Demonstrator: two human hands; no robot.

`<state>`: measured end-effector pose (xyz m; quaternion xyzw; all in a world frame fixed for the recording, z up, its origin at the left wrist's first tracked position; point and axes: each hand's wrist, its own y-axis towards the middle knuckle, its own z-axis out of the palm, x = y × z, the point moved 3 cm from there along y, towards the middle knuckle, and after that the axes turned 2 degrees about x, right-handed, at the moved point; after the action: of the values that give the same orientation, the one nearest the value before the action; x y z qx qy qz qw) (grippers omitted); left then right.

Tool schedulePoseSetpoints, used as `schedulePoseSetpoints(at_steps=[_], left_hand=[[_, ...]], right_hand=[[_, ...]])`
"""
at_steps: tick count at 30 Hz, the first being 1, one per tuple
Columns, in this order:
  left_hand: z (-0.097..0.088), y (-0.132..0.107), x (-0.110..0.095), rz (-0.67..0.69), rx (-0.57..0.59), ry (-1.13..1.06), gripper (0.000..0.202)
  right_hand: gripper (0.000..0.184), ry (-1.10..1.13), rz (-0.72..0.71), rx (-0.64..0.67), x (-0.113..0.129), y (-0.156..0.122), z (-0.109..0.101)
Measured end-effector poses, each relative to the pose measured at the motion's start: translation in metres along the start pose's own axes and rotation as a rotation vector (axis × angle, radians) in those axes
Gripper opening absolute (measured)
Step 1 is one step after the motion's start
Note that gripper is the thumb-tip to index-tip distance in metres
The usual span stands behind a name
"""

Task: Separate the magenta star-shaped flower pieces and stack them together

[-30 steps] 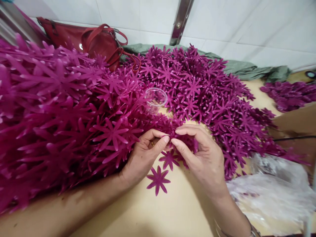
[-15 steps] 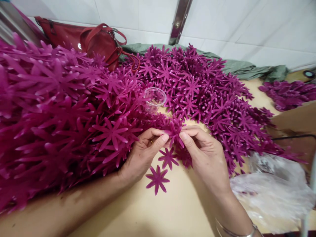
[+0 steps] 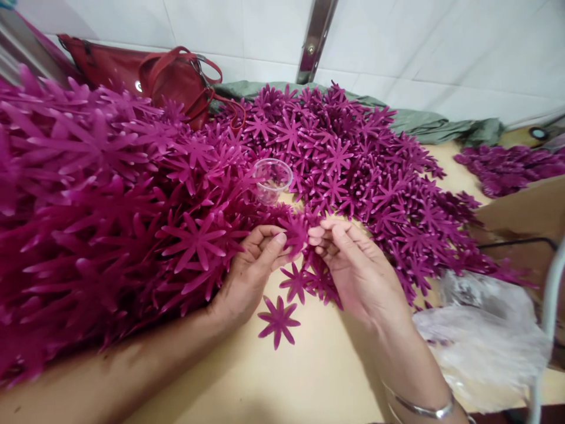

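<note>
My left hand pinches a magenta artificial flower layer between thumb and fingers. The piece has long, narrow petals and is slightly blurred. Just to its right is my right hand, fingers half curled and thumb drawn back from the fingertips, with nothing visibly gripped. Below the hands a single star-shaped flower layer lies flat on the tabletop. Another loose one rests just above it, overlapping more pieces by my right hand.
A large heap of flower layers rises at left, a second heap behind. Between them stands a clear plastic cup. A red handbag is by the wall. Clear plastic bags and a cardboard box are at right.
My right hand has let go of the flower layer and opened its pinch. The flower layer has shifted slightly left in my left hand.
</note>
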<state>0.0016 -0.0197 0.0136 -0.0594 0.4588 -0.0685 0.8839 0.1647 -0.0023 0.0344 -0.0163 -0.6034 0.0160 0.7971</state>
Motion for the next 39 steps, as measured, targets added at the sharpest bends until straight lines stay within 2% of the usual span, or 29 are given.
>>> schedulePoseSetpoints(at_steps=[3, 7, 11, 14, 17, 19, 22, 25, 27, 31, 34, 39], left_hand=[[-0.004, -0.001, 0.002, 0.016, 0.009, 0.052, 0.028], [-0.002, -0.002, 0.002, -0.023, 0.043, 0.032, 0.025], [0.003, 0.000, 0.000, -0.059, 0.061, 0.018, 0.021], [0.002, 0.002, 0.001, -0.065, 0.073, -0.030, 0.025], [0.001, 0.004, 0.002, -0.055, 0.076, -0.055, 0.027], [0.000, 0.003, 0.002, -0.052, 0.058, -0.046, 0.026], [0.002, 0.002, 0.000, -0.052, 0.064, -0.028, 0.022], [0.005, 0.001, -0.001, -0.021, 0.100, 0.012, 0.017], [0.005, 0.001, -0.001, 0.004, 0.115, 0.049, 0.016], [0.001, 0.002, 0.003, 0.028, 0.106, 0.147, 0.013], [0.000, 0.001, 0.004, 0.040, 0.096, 0.214, 0.013], [0.003, -0.001, -0.002, 0.055, 0.116, 0.283, 0.016]], right_hand=[[0.028, -0.056, -0.022, 0.032, -0.001, -0.003, 0.002], [0.022, -0.258, -0.074, 0.043, -0.007, -0.003, 0.002], [0.028, -0.290, -0.128, 0.033, -0.005, -0.003, 0.005], [0.030, -0.484, -0.279, -0.016, 0.007, -0.008, 0.008], [0.015, -0.697, -0.479, -0.029, 0.020, -0.015, 0.012], [0.008, -0.748, -0.532, -0.029, 0.023, -0.018, 0.013], [0.012, -0.760, -0.496, -0.046, 0.021, -0.017, 0.012], [0.025, -0.715, -0.376, -0.036, 0.015, -0.014, 0.010], [0.030, -0.609, -0.286, -0.015, 0.009, -0.012, 0.009], [0.022, -0.421, -0.210, -0.011, 0.004, -0.008, 0.006], [0.013, -0.414, -0.197, 0.004, 0.003, -0.008, 0.005], [0.014, -0.430, -0.139, 0.100, 0.004, -0.009, 0.006]])
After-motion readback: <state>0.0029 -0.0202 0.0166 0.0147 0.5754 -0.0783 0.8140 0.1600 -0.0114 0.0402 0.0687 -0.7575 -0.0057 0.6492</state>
